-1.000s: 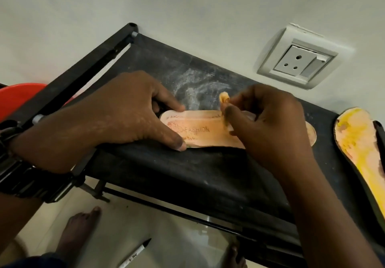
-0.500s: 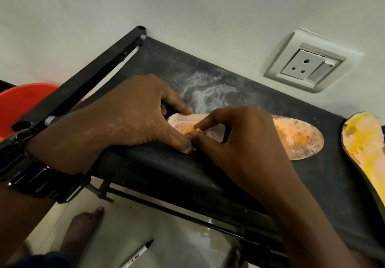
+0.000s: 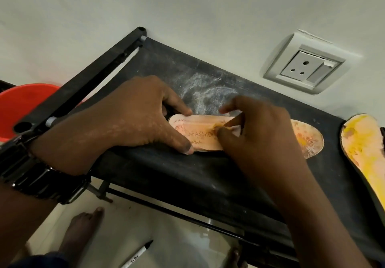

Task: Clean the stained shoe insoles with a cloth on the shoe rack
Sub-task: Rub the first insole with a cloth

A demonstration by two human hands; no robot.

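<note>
The stained insole [image 3: 198, 135] lies flat on the black shoe rack [image 3: 166, 169], toe end to our right. Our left hand [image 3: 133, 122] lies palm down and holds the heel end between thumb and first finger. Our right hand [image 3: 258, 138], fingers bent, pinches a small cloth [image 3: 235, 129] and presses it on the insole's middle. A yellow insole [image 3: 362, 151] lies well apart on the right.

a chunky black watch [image 3: 41, 176] with a glossy link band wraps the left wrist. a pale, powdery smear lies across the back of the left hand [image 3: 133, 117]. both forearms are bare. the left foot [image 3: 81, 232] is bare too. a patch of dark blue clothing [image 3: 41, 260] shows at the lower left corner.
</note>
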